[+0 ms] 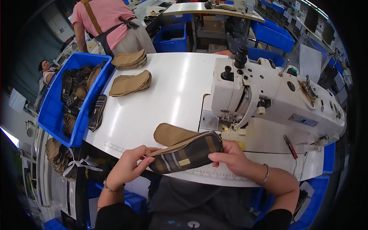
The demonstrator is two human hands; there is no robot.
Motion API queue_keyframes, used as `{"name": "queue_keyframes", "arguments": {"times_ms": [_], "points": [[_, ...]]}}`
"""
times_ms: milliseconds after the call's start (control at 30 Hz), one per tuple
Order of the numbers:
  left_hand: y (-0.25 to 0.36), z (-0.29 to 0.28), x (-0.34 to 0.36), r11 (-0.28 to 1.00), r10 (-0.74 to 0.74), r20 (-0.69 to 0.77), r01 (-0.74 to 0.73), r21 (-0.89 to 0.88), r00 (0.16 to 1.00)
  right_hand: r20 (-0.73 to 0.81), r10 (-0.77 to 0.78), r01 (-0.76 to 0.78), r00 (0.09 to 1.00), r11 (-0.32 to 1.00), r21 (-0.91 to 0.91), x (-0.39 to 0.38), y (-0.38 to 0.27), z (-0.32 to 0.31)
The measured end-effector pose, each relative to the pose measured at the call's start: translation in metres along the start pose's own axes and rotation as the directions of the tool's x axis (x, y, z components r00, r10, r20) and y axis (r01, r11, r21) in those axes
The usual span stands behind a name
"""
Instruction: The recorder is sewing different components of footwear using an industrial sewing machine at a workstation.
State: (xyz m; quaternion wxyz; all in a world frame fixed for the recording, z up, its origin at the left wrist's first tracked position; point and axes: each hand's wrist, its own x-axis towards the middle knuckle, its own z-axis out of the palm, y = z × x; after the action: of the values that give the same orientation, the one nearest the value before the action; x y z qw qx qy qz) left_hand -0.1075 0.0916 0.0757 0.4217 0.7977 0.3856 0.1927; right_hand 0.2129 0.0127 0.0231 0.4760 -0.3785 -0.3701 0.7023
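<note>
Dark plaid fabric pouch (pixel 188 156), its ends pinched in the fingers of the left hand (pixel 132 164) and right hand (pixel 234 158) above the smooth white tabletop (pixel 172 88), looks light, soft (silvery toothed zipper (pixel 184 144) probably stiffer), best held end-to-end.

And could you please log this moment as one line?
left hand: holds plaid pouch, left end | right hand: holds pouch, right end | behind pouch: tan fabric piece | ahead right: white sewing machine

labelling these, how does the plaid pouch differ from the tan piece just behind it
The plaid pouch has a zip; the tan piece looks plain. The plaid pouch is in the left hand and right hand; the tan piece seems to lie on the table. Both show a rounded end.
</note>
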Motion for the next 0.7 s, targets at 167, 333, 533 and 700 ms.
{"name": "queue_keyframes", "arguments": {"times_ms": [167, 333, 533, 700], "points": [[-0.002, 0.008, -0.007, 0.726, -0.082, 0.390, 0.323, -0.607, 0.917, 0.227, 0.125, -0.111, 0.966, 0.991, -0.076, -0.001, -0.008, 0.000], [0.008, 0.053, 0.012, 0.640, -0.165, 0.554, 0.516, -0.569, 0.816, 0.381, 0.200, -0.142, 0.903, 0.974, -0.174, -0.005, 0.008, 0.012], [0.014, 0.083, 0.028, 0.576, -0.019, 0.441, 0.371, -0.729, 0.897, 0.275, 0.207, -0.151, 0.939, 0.966, -0.210, -0.004, -0.002, 0.009], [0.026, 0.103, 0.038, 0.533, -0.051, 0.371, 0.339, -0.775, 0.927, 0.401, 0.358, 0.030, 0.843, 0.714, -0.700, 0.000, -0.007, 0.012]]}}
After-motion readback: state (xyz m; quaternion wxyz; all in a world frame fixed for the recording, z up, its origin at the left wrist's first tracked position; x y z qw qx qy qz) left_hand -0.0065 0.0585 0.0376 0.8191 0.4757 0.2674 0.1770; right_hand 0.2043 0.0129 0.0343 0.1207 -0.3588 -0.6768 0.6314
